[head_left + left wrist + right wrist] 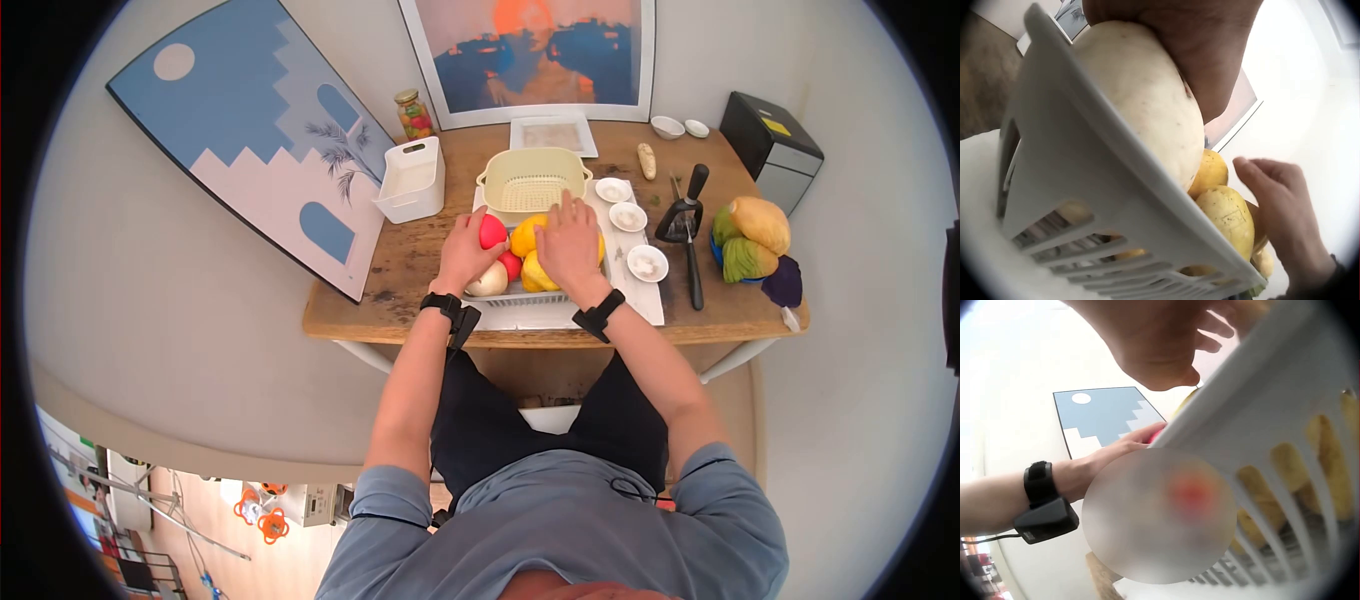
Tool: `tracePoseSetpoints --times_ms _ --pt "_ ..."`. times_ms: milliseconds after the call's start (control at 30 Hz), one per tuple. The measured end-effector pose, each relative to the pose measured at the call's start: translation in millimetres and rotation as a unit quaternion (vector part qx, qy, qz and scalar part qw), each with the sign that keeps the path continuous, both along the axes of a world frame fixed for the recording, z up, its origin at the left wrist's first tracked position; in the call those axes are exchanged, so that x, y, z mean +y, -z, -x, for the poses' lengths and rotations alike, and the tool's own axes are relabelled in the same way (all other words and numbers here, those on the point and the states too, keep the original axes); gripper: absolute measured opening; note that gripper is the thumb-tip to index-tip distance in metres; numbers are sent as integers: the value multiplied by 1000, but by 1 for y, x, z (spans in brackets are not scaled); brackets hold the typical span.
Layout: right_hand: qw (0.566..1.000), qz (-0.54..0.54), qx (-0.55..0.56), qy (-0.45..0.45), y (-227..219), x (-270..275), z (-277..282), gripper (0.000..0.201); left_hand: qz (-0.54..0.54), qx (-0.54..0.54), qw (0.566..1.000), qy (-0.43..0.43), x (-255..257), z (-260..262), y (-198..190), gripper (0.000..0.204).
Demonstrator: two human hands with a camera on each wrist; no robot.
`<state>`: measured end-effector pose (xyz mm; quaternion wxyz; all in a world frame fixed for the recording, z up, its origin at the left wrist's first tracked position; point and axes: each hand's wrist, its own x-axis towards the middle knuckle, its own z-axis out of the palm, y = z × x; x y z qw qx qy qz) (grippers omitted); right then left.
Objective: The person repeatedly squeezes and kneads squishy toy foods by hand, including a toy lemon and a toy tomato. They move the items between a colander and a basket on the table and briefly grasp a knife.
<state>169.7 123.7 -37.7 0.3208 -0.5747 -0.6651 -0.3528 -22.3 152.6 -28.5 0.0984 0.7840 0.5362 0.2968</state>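
A grey slotted basket [1104, 181] holds red round fruits, yellow fruits [538, 275] and a large whitish vegetable [1141, 94]. My left hand [466, 252] is at the basket's left side, its fingers and thumb around a red round fruit [492, 231]; the wrist lies over the whitish vegetable. A second red fruit [511, 264] sits just below. On the right, my right hand [572, 245] is over the yellow fruits with fingers extended forward, the thumb apart from them in the right wrist view. Its palm hides part of the fruits.
Behind the basket stands a cream colander [530, 168]. Small white bowls [628, 217] line the right, beside a black-handled tool [680, 220] and a blue bowl [717, 250] of vegetables. A white bin [412, 185], a jar [413, 115] and a black-grey box [770, 150] stand farther out.
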Motion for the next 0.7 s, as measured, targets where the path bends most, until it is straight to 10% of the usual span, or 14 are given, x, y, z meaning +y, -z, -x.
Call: tracePoseSetpoints --times_ms 100,167,700 --pt "995 -15 -4 -103 -2 9 15 34 -26 37 999 7 4 -2 2 69" --pt "954 259 55 -141 0 14 19 31 -37 50 998 5 7 -4 5 68" --pt "964 242 21 -107 -1 47 32 27 -93 57 994 -3 11 -17 0 48"
